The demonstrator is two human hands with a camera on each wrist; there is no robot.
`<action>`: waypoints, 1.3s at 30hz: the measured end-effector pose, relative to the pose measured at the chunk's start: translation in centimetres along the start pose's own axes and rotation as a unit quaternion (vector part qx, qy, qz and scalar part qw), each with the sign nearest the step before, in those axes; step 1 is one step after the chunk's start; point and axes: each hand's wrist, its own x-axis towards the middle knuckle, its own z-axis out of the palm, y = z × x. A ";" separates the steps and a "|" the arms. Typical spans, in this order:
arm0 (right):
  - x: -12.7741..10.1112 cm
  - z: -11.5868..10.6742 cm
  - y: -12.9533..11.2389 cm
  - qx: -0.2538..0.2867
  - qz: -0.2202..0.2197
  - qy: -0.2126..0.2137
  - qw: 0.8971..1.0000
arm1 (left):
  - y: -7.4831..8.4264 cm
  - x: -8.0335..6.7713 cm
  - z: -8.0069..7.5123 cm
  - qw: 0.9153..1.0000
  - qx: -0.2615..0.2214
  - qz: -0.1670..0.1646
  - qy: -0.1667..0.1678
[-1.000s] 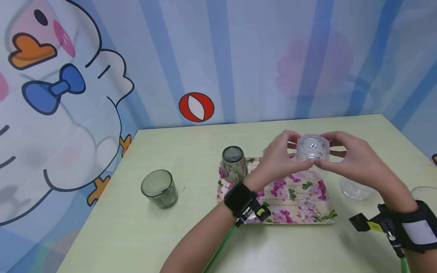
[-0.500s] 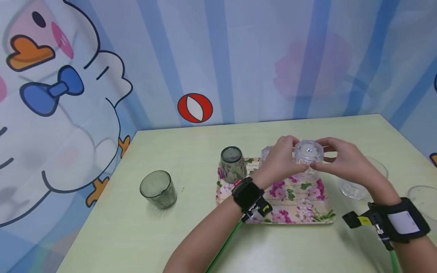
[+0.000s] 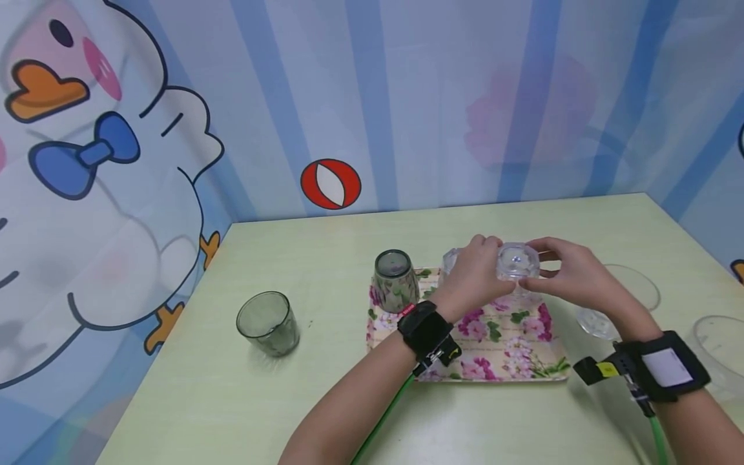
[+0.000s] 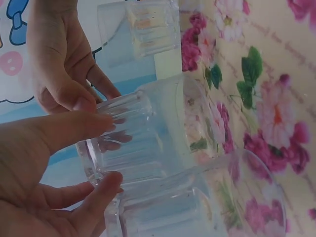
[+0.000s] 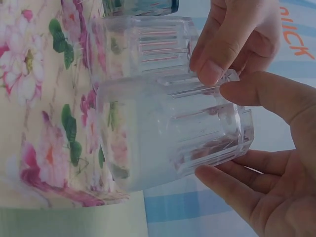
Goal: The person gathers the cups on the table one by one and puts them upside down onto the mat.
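Both hands hold a clear ribbed glass (image 3: 517, 261) upside down over the far part of a floral tray (image 3: 506, 365). My left hand (image 3: 487, 268) pinches its left side between thumb and fingers. My right hand (image 3: 543, 271) pinches its right side. In the right wrist view the glass (image 5: 173, 133) has its rim close to the tray (image 5: 29, 98); whether they touch I cannot tell. The left wrist view shows the same glass (image 4: 148, 143) between both sets of fingers.
A second clear glass (image 3: 450, 259) stands inverted on the tray behind my left hand. A dark green glass (image 3: 395, 278) is inverted at the tray's far left corner. Another dark glass (image 3: 268, 321) stands upright on the table to the left. Clear glasses (image 3: 619, 303) (image 3: 721, 342) sit at the right.
Both hands have lowered the clear glass toward the tray and moved it slightly away from me. Everything else stays where it was.
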 end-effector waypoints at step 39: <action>0.8 0.8 1.4 0.002 0.003 -0.045 0.999 | 1.1 0.7 1.7 0.979 0.202 0.031 0.024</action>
